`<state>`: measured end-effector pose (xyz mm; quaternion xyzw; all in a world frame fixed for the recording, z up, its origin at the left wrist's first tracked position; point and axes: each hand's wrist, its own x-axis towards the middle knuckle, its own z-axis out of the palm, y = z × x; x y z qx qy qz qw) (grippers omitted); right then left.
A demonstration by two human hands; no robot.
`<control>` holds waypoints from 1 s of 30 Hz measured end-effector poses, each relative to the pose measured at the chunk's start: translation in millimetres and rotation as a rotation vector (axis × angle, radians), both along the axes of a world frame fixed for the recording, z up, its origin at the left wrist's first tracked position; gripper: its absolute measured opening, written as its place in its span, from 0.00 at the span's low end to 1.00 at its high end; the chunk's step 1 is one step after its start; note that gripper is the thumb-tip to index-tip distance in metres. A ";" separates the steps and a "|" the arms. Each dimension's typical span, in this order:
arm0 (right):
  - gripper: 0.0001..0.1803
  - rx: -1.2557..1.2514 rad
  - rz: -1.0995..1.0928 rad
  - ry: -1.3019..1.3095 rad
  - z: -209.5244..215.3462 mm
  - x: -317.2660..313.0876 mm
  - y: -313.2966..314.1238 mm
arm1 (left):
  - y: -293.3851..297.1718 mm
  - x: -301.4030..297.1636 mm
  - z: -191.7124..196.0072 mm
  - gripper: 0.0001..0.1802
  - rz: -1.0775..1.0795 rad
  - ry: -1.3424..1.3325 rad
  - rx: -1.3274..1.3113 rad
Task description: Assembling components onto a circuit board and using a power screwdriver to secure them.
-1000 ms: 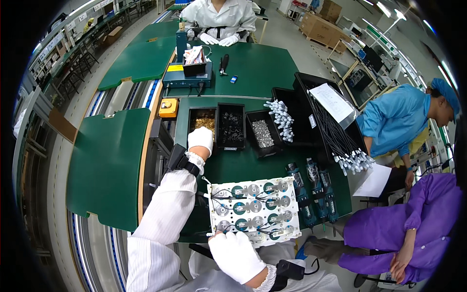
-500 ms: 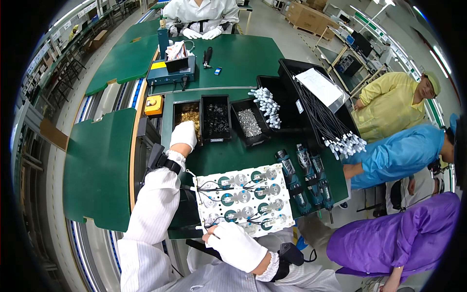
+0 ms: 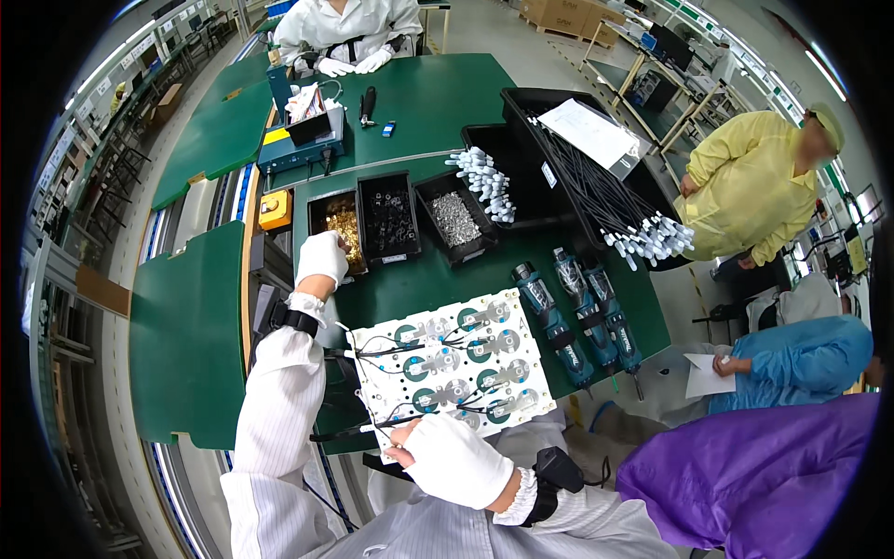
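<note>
A white perforated panel lies on the green table in front of me, set with silver and green round parts and black wires. My left hand, in a white glove with bare fingertips, reaches to the near edge of a black bin of small brass-coloured parts; its fingers are mostly hidden. My right hand, gloved the same way, is closed at the panel's lower left corner beside a black cable. What its fingertips pinch is too small to make out.
Bins of black parts and silver parts stand beside the brass ones. Several electric screwdrivers lie right of the panel. White-tipped black cables fill a large bin. Co-workers stand at right; another person sits across the table.
The view has shifted, so the table sits further left. My left hand stays at the brass bin and my right at the panel corner. The person in blue now holds a white sheet.
</note>
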<state>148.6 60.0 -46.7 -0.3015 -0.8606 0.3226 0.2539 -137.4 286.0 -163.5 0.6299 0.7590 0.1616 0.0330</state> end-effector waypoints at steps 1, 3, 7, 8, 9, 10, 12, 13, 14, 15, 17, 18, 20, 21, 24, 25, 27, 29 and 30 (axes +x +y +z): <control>0.07 -0.003 -0.004 0.003 0.1 3.7 -0.3 | -0.9 2.0 2.0 0.05 0.040 -0.003 0.007; 0.08 0.034 -0.101 0.109 -0.4 11.2 0.0 | -1.2 4.8 6.6 0.05 0.048 -0.018 -0.009; 0.08 0.000 -0.084 0.119 3.1 21.8 -1.7 | -4.6 -4.5 4.8 0.05 0.016 -0.060 0.010; 0.08 -0.001 -0.087 0.124 1.9 22.6 -2.0 | -4.7 -6.4 4.3 0.05 0.013 -0.055 0.008; 0.08 -0.009 -0.098 0.158 -0.4 23.3 -2.1 | -5.0 -8.4 3.9 0.04 0.013 -0.100 -0.003; 0.09 -0.018 -0.113 0.189 -2.6 24.6 -2.0 | -4.6 -7.7 3.4 0.04 0.009 -0.147 -0.016; 0.10 -0.017 -0.116 0.205 -4.4 26.9 -0.9 | -3.9 -6.2 2.5 0.04 -0.006 -0.098 -0.016; 0.10 -0.015 -0.112 0.220 -5.0 27.7 -0.5 | -4.6 -6.5 2.3 0.04 -0.014 -0.050 -0.014; 0.10 -0.019 -0.116 0.224 -5.2 28.8 -0.6 | -6.1 -6.8 1.9 0.05 -0.017 -0.039 0.008; 0.08 -0.038 -0.102 0.202 -4.9 30.2 -0.9 | -5.5 -7.4 2.1 0.05 -0.020 -0.035 0.003; 0.07 -0.060 -0.091 0.182 -6.8 32.7 -1.1 | -3.6 -9.1 2.5 0.07 0.048 -0.079 -0.008; 0.08 -0.038 -0.085 0.193 -9.4 33.5 -0.9 | -4.2 -10.9 2.7 0.07 0.018 -0.093 0.029; 0.08 -0.018 -0.080 0.210 -11.1 34.8 0.3 | -1.8 -12.2 8.4 0.07 0.062 -0.333 0.000; 0.10 -0.011 -0.097 0.231 -10.6 35.0 1.4 | -0.2 -13.4 12.2 0.06 0.109 -0.577 -0.026; 0.11 -0.014 -0.115 0.275 -8.3 32.5 -0.3 | -5.9 -30.7 25.3 0.06 0.123 -0.941 0.006; 0.10 -0.024 -0.119 0.290 -6.4 30.4 -1.9 | -13.3 -41.7 30.6 0.07 0.123 -1.057 0.044; 0.10 -0.032 -0.162 0.301 -10.0 35.3 2.9 | -22.9 -23.2 53.0 0.10 0.125 -1.237 0.101; 0.09 -0.044 -0.172 0.335 0.4 42.0 6.9 | -54.4 -18.3 84.5 0.10 0.121 -1.372 0.193; 0.09 -0.059 -0.251 0.295 18.5 50.1 9.9 | -80.7 -5.9 108.2 0.10 0.082 -1.403 0.209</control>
